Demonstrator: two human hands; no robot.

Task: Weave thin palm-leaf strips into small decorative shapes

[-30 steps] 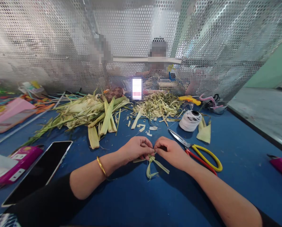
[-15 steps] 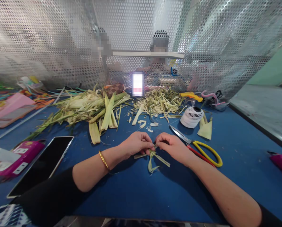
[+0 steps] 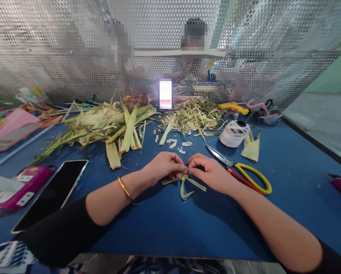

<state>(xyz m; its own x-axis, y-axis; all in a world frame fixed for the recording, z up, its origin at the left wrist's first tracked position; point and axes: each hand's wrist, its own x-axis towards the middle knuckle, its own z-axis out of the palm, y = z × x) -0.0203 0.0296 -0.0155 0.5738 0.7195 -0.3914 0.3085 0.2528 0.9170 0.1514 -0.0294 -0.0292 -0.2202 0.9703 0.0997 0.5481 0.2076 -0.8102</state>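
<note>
My left hand (image 3: 163, 168) and my right hand (image 3: 209, 171) meet at the middle of the blue table (image 3: 164, 224), fingertips pinched together on a small knotted piece of pale green leaf strips (image 3: 185, 183). Loose strip ends hang down from the knot onto the table. A gold bangle (image 3: 124, 188) sits on my left wrist. Scissors with yellow and red handles (image 3: 244, 174) lie just right of my right hand.
A heap of long green leaves (image 3: 107, 125) and a pile of shredded strips (image 3: 195, 116) lie behind my hands. A white thread spool (image 3: 233, 133) stands at right. A dark phone (image 3: 52, 194) and pink packet (image 3: 22, 188) lie at left. Perforated metal screen (image 3: 59, 57) with people behind it.
The view has tilted, so everything sits a little higher in frame. My hands stay pinched on the leaf knot, with small finger shifts only.
</note>
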